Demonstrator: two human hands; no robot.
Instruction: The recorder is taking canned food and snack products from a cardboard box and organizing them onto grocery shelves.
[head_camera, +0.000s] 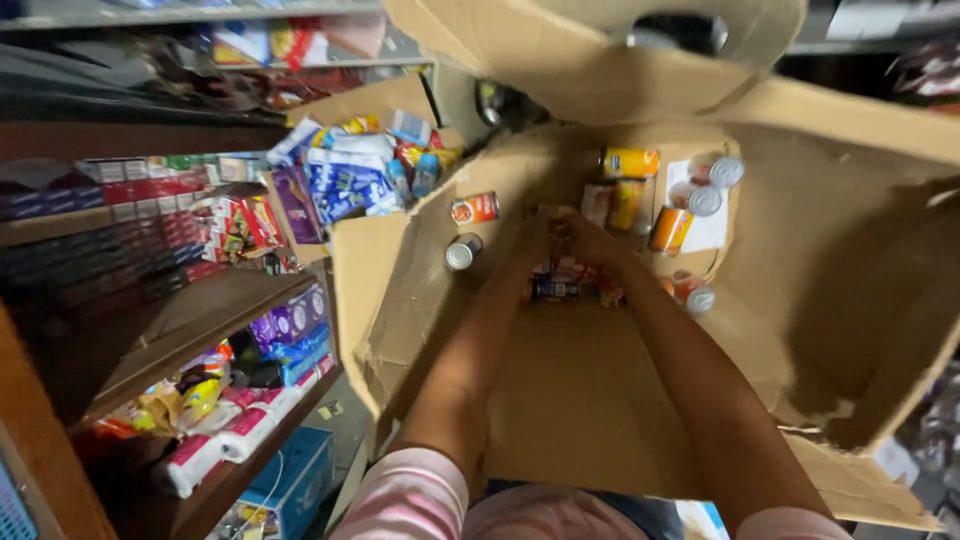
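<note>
Fingers of both hands are curled inward and gathered around a cluster of small cans at the bottom of the large, torn brown cardboard box (850, 290), though motion blur makes it impossible to tell exactly which finger presses where. The left hand (537, 240) and the right hand (590, 245) sit close together, nearly touching, with the dark-labelled small can (553, 289) lying just below them and a few red-labelled ones beside it.

Judging from the pose, the step in hand is a two-handed gathering of cans from the box floor: the grasp looks closed on the cluster, but nothing is lifted clear. A clean lift would call for a firm squeeze from both sides so that none of the smooth round cans slips out between the palms.

Both bare forearms reach steeply down and forward from pink-striped sleeves (420, 500), converging at the wrists, with elbows spread wide near the box's near flap.

Other tins lie loose and well apart on the box floor: a red-and-orange can on its side (474, 208), a silver-topped upright can (463, 251) near it, yellow cans (630, 162) at the far wall, an orange can (669, 230) and silver-lidded cans (705, 200) resting on a white sheet. To the left stand wooden shelves (190, 320) packed with coloured packets.
</note>
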